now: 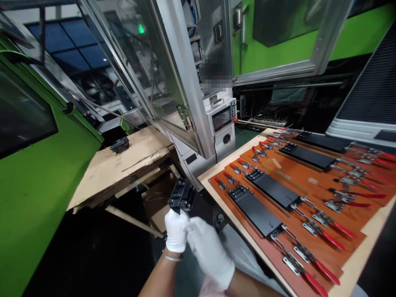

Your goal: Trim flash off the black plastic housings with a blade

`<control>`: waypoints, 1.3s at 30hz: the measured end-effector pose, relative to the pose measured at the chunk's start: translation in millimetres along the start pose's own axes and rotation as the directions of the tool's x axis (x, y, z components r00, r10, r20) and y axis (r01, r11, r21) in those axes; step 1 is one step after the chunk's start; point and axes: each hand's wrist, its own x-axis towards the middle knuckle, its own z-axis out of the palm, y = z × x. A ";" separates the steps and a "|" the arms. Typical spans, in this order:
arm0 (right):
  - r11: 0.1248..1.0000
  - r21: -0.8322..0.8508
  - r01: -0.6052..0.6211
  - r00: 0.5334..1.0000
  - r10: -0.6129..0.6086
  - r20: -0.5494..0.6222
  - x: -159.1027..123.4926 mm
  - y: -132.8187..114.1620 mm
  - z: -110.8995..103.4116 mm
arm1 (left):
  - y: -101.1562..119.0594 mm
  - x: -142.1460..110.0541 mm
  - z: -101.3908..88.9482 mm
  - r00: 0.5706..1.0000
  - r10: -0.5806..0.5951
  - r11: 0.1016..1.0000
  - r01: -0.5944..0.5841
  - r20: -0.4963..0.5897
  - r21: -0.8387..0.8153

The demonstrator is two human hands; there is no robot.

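The fingers of the person's left hand (176, 230), in a white cotton glove, are closed narrowly around the lower end of a black metal bracket (182, 194), which stands up just above them, with small bolts showing on its face. The right hand (209, 251), also in a white glove, presses against the left hand just below the bracket. Its fingers are bunched out of sight, so I cannot tell whether they grip the bracket too. A thin metal bangle (172, 258) circles the left wrist just behind the fingers.

Just to the right of the fingers lies the corner of an orange-brown fixture board (335, 220) with a pale wooden edge. Flat black plates (255, 214) sit in rows on it, each between red-handled toggle clamps (313, 255). Left of the fingers and farther ahead, a torn cardboard-covered ledge (123, 167) carries a small black part (119, 144). Beyond the bracket stands a white control unit with a small screen (222, 118), below an aluminium-framed glass door (182, 82). A green machine panel (34, 198) runs along the far left.
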 end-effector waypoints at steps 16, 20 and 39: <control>0.856 0.456 -0.243 0.965 0.261 0.024 20.9 -14.8 -10.2 | -1.8 -10.2 -6.4 0.989 -0.053 0.972 0.082 0.135 -0.219; 0.831 0.491 -0.260 0.960 0.279 0.036 20.8 -16.0 -10.5 | -3.2 -11.7 -6.3 0.991 0.019 0.963 0.017 0.131 -0.269; 0.790 -0.612 0.032 0.988 0.066 0.138 -0.3 -43.5 -49.0 | 7.4 3.0 -18.4 0.997 -0.020 0.969 0.039 0.079 -0.244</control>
